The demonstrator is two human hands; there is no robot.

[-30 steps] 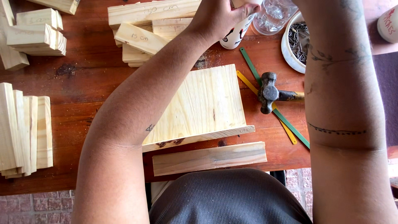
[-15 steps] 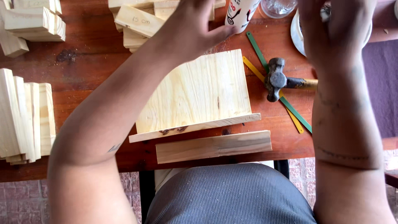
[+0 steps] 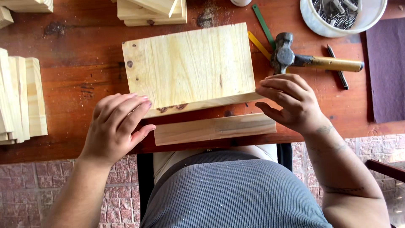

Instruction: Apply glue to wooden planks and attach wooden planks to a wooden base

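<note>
A wide pale pine panel lies flat on the red-brown wooden table. My left hand grips its near left corner, fingers on top and thumb below the edge. At the near right corner, my right hand holds the panel with its fingertips on the edge. A narrow wooden strip lies just in front of the panel, between my hands, along the table's front edge.
A hammer lies right of the panel over a green strip and a yellow strip. A white bowl of nails stands far right, beside a purple cloth. Stacked wood pieces sit at the left and the back.
Both hands have come back from the far side of the table and taken hold of the panel's near corners. The view has shifted toward the table's front edge.
</note>
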